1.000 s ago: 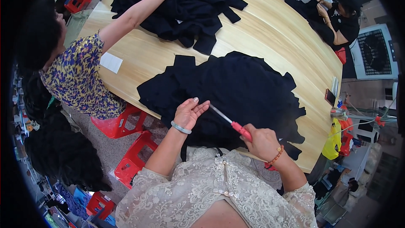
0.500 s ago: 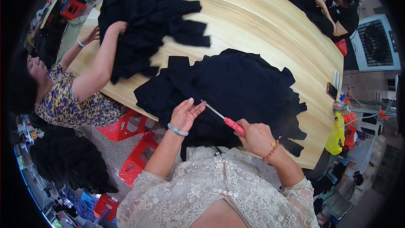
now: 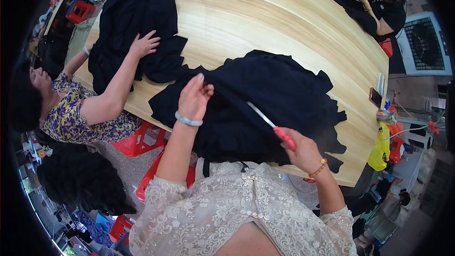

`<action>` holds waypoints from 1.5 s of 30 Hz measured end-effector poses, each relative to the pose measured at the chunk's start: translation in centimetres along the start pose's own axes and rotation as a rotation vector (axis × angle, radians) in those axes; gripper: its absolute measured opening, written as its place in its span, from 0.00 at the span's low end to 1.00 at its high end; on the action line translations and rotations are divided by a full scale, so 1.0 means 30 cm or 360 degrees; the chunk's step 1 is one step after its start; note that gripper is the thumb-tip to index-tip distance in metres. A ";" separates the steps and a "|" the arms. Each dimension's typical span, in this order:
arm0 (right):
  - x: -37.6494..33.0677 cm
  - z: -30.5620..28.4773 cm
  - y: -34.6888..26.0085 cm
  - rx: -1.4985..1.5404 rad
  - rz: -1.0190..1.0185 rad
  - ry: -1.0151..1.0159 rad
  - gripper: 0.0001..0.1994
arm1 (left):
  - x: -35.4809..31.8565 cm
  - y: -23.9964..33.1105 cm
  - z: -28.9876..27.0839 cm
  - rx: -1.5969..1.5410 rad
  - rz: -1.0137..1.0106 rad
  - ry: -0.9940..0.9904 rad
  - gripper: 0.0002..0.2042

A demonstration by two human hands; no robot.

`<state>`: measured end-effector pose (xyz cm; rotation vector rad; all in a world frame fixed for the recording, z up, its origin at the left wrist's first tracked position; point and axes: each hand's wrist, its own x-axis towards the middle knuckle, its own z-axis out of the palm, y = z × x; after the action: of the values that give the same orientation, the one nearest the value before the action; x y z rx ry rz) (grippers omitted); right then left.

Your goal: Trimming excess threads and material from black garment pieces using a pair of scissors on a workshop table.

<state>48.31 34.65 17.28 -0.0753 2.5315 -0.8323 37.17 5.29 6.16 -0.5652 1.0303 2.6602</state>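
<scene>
A pile of black fabric pieces point(image 3: 279, 95) lies on the wooden table point(image 3: 265, 19) in front of me. My left hand point(image 3: 194, 97) rests on the pile's left part, fingers close together and pressed to the cloth, a pale bracelet on its wrist. My right hand point(image 3: 303, 149) grips the red handle of a slim metal cutting tool point(image 3: 271, 125); its blade points up and left over the fabric toward my left hand.
A person in a flowered top point(image 3: 85, 114) sits at my left with a hand on a second black fabric heap point(image 3: 132, 23). Another person in black point(image 3: 384, 4) works at the far right corner. Red stools point(image 3: 142, 142) stand under the table edge. A yellow bag point(image 3: 380, 149) hangs at right.
The person at my left has pulled the second heap toward the table's left edge. My view has shifted closer. My hands stay on the fabric with the tool.
</scene>
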 end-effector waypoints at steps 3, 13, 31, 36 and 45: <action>0.004 -0.021 0.092 -0.0199 0.0020 0.0349 0.22 | 0.013 -0.027 0.105 0.0568 0.0120 -0.0087 0.15; -0.033 -0.078 0.114 -0.0283 -0.0030 0.0348 0.22 | -0.083 -0.122 0.011 0.1772 0.0036 -0.0522 0.17; -0.021 -0.081 -0.049 -0.0365 -0.0127 -0.0266 0.15 | -0.113 -0.144 0.065 0.1850 0.0774 -0.0492 0.04; 0.007 -0.036 -0.034 -0.0032 -0.0228 -0.0074 0.29 | -0.133 -0.112 0.089 0.1478 0.0241 -0.0557 0.03; 0.126 0.064 0.039 0.0462 0.0025 0.0225 0.07 | -0.194 -0.090 0.161 0.1588 0.0153 -0.0947 0.11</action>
<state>45.94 33.82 13.67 0.1006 2.5058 -1.2274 42.04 10.11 10.34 0.4498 1.9044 1.7797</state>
